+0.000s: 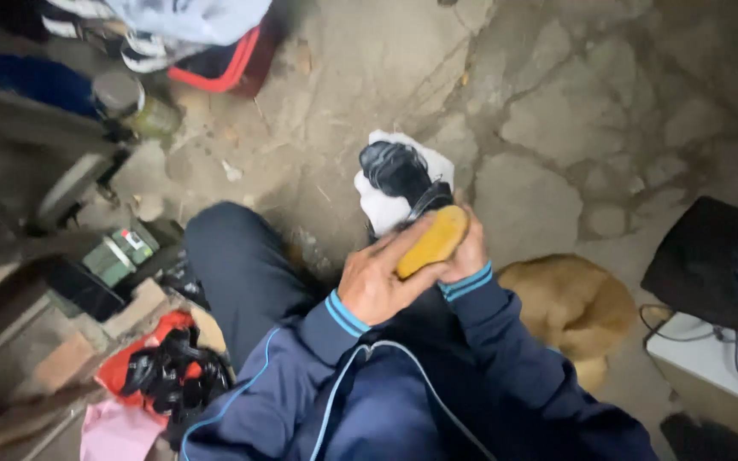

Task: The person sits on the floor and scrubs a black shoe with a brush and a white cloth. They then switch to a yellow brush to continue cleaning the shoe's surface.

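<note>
Left hand [379,277] wraps around yellow brush [434,242], fingers closed on it. Right hand [468,252] mostly hidden behind brush, seems to grip black and white shoe [399,183] just above. Tan furry animal [570,307] lies near right sleeve. Red cloth [143,354] with black straps below left elbow.

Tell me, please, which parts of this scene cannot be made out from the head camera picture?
- Head view: the black and white shoe; its heel end is hidden behind both hands.
- The right hand: its fingers are hidden behind the yellow oval brush.
- The tan furry mound: blurred and partly covered by the blue sleeve.
- The left hand covers the brush's lower end.
</note>
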